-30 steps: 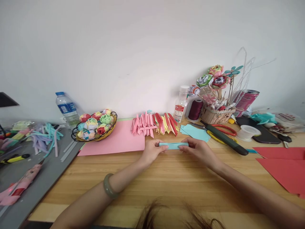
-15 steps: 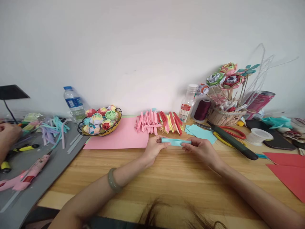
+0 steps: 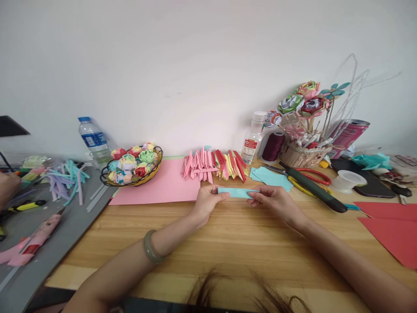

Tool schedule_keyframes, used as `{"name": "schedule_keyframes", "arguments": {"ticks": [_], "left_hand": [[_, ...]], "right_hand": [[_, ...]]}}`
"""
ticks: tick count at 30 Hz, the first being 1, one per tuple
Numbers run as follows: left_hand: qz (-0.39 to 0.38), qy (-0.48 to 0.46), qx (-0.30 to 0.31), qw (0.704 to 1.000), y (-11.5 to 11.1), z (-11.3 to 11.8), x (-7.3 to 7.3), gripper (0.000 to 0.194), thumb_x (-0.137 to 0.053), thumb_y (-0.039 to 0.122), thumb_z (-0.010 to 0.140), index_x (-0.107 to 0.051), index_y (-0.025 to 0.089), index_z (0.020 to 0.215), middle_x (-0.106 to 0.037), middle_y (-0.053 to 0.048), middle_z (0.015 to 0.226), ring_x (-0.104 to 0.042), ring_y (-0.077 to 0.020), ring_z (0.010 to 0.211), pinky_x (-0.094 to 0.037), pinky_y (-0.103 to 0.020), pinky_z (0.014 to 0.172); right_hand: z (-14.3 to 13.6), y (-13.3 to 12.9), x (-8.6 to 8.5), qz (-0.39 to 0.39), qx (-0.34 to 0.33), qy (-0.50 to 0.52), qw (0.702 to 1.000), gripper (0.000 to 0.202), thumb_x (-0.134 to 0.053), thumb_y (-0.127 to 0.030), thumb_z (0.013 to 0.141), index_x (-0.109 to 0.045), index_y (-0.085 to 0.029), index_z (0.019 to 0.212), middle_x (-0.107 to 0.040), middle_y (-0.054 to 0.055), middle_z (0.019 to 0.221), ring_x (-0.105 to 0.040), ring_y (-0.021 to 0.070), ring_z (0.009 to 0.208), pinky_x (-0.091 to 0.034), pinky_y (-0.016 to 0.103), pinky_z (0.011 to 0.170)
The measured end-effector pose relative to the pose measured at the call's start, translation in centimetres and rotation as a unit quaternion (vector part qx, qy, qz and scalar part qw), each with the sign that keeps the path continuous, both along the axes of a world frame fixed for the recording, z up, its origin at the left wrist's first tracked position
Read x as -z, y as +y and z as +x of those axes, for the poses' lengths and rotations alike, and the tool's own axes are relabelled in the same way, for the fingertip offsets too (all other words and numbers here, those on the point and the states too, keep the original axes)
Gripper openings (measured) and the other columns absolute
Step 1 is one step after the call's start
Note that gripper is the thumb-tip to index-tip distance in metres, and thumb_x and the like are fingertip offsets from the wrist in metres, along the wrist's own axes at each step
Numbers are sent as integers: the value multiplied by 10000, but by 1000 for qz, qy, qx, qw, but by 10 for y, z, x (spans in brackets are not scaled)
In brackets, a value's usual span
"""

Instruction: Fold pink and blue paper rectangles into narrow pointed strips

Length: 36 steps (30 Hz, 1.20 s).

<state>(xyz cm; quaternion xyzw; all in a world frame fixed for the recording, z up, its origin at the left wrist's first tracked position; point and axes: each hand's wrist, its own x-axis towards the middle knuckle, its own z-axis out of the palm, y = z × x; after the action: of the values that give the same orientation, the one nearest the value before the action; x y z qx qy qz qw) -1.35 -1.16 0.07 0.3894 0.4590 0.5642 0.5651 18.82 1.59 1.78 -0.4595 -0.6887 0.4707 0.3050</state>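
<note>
A narrow light-blue folded paper strip (image 3: 238,193) is stretched level between my two hands, above the wooden table (image 3: 182,243). My left hand (image 3: 207,202) pinches its left end between thumb and fingers. At the right end, my right hand (image 3: 273,201) grips it the same way. Behind the strip lies a row of folded pink, red and yellow paper pieces (image 3: 199,165). Light-blue sheets (image 3: 273,178) rest just beyond my right hand. Pink paper (image 3: 163,187) lies left of the folded pieces.
A basket of paper flowers (image 3: 133,165), a water bottle (image 3: 95,141) and a pink glue gun (image 3: 35,239) are at left, with another person's hand (image 3: 8,187). Right are a clear bottle (image 3: 252,141), a large cutter (image 3: 316,189), a flower pot (image 3: 304,154) and red paper (image 3: 391,237).
The whole view has shifted slightly, so most things appear a little further left. Both of my hands still hold the blue strip, in nearly the same pose.
</note>
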Motion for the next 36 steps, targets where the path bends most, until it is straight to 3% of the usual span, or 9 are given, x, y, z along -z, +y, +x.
{"name": "schedule_keyframes", "arguments": {"ticks": [6,16,36], "left_hand": [[-12,-6,0,1000,0,-1,1,284,-780,322,522,-648,114,662,-598,3,626,-530,-97,617,-417,-236,653],[-19,9,-16,1000,1,-1,3,281,-785,289,503,-682,120,703,-630,-2,624,-539,-91,590,-430,-228,633],[5,61,-18,998,-5,2,-4,261,-775,302,548,-678,129,717,-645,-18,630,-569,-118,580,-465,-245,614]], "right_hand": [[2,0,1,-15,8,3,1000,407,-613,-569,689,-642,-163,676,-680,41,663,-612,178,654,-459,285,662],[6,4,1,-55,-18,42,997,433,-639,-581,651,-661,-154,717,-691,48,690,-637,179,667,-502,311,691],[9,8,-7,-26,-25,4,999,546,-616,-675,585,-675,-156,747,-696,69,720,-637,208,712,-489,334,688]]}}
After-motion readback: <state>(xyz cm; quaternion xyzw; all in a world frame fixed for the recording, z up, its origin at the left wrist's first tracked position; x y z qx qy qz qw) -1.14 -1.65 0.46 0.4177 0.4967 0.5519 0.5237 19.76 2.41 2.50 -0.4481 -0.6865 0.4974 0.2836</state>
